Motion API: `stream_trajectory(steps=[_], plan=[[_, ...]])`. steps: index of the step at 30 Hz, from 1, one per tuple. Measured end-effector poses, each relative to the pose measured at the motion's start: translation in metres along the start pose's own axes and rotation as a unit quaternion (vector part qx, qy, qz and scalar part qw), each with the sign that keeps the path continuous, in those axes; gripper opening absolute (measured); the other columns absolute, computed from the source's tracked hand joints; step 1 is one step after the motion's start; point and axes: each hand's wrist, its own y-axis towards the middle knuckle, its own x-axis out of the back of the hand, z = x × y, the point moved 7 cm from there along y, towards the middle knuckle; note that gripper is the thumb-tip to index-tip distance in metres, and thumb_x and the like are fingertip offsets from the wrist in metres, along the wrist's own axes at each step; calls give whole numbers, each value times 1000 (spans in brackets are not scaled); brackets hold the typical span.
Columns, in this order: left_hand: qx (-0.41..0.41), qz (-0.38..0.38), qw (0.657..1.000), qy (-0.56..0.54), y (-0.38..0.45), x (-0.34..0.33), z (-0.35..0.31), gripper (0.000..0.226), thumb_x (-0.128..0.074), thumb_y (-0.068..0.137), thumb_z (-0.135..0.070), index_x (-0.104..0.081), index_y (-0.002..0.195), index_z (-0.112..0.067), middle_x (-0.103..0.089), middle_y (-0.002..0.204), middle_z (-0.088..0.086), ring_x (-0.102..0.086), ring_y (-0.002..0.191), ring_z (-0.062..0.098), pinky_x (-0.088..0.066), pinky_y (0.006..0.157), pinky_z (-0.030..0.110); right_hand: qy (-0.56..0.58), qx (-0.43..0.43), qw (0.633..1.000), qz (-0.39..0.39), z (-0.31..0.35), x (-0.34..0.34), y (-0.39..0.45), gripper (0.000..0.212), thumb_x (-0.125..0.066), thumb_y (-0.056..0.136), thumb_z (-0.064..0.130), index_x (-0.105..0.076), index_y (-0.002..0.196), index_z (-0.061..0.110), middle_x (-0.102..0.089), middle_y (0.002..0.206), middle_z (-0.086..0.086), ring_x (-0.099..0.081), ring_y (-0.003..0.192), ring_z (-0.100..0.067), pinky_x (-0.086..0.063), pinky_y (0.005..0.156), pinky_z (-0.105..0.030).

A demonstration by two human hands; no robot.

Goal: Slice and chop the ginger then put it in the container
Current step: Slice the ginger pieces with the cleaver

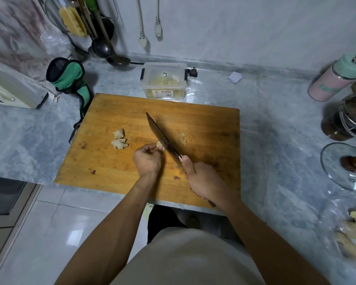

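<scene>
Left hand (147, 160) curled, pinching small ginger piece (160, 145) against cutting board (103, 161), fingertips tucked back, prob. to stay off the edge. Right hand (201, 182) wrapped round knife (162, 138) handle, thumb along spine for control; blade angled just beside the pinched piece, touching or nearly so, can't tell. Two more ginger lumps (119, 139) parked to the left on board, clear of blade, awaiting turn. A few cut bits (183, 139) on blade's right. Clear container (164, 80) on bench behind board, lid off, already holding pale chopped ginger, approx. half full. More whole ginger (353, 233) at far right of bench.
</scene>
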Motion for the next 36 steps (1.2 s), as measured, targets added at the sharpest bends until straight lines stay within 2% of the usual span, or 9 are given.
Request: stream_trajectory(steps=[7, 10, 12, 15, 17, 21, 27, 33, 36], plan=[[-1, -9, 1000, 25, 4, 1, 0, 10, -75, 82, -5, -69, 81, -13, -73, 81, 10, -71, 76, 27, -61, 78, 45, 19, -13, 1000, 20, 6, 1, 4, 71, -15, 106, 58, -49, 59, 17, -50, 46, 6, -46, 32, -4, -42, 49, -26], [-4, -12, 999, 32, 3, 0, -1, 7, -76, 81, -8, -70, 82, -11, -74, 85, 12, -72, 84, 31, -60, 80, 46, 22, -24, 999, 22, 5, 1, 6, 70, -16, 105, 59, -51, 61, 18, -51, 52, 2, -47, 37, -8, -41, 46, -25], [3, -8, 999, 37, 6, 1, 3, 7, -77, 80, -10, -70, 80, -13, -74, 85, 10, -72, 84, 30, -60, 80, 45, 20, -30, 999, 14, 6, -3, 11, 72, -17, 105, 59, -58, 66, 16, -56, 56, 1, -53, 47, -11, -46, 52, -28], [-1, 1, 999, 44, 6, 2, 5, 5, -77, 77, -15, -73, 79, -14, -74, 82, 7, -72, 83, 28, -60, 80, 45, 1, -26, 1000, 2, 7, -13, 22, 81, -13, 104, 61, -70, 84, 7, -71, 85, -9, -66, 90, -23, -53, 88, -43], [-4, 4, 999, 47, 6, 3, 2, 9, -76, 78, -13, -70, 75, -19, -74, 81, 7, -72, 82, 28, -60, 80, 45, -12, -12, 1000, -2, 5, -22, 25, 84, -10, 103, 62, -71, 83, 8, -72, 95, -12, -64, 102, -27, -51, 96, -47], [25, 6, 999, 34, 7, 5, 3, 12, -77, 72, -10, -68, 70, -19, -74, 79, 10, -73, 80, 32, -60, 79, 49, -17, -17, 1000, -15, 2, -23, 24, 83, -12, 103, 64, -71, 81, 10, -70, 95, -11, -65, 94, -24, -53, 91, -43], [38, 22, 999, 0, -7, 5, -13, 18, -70, 86, 2, -64, 77, -14, -69, 76, 12, -64, 59, 24, -60, 67, 41, 42, -38, 998, -36, -9, 1, 15, 74, -16, 103, 64, -59, 68, 16, -57, 61, -1, -57, 57, -18, -50, 62, -36], [0, 35, 997, 71, -4, 7, -18, 18, -76, 83, -7, -64, 76, -19, -73, 85, 11, -69, 68, 26, -61, 73, 46, 49, -32, 997, -53, -23, 20, 8, 73, -14, 103, 64, -47, 58, 17, -49, 53, -1, -49, 48, -18, -45, 61, -34], [-100, 73, 972, 201, -2, 7, -37, 10, -76, 82, -14, -70, 89, -18, -71, 98, 2, -67, 93, 20, -53, 89, 28, 52, -33, 997, -41, -24, 17, 3, 70, -14, 102, 65, -45, 59, 18, -47, 52, 1, -47, 45, -15, -43, 58, -31]])
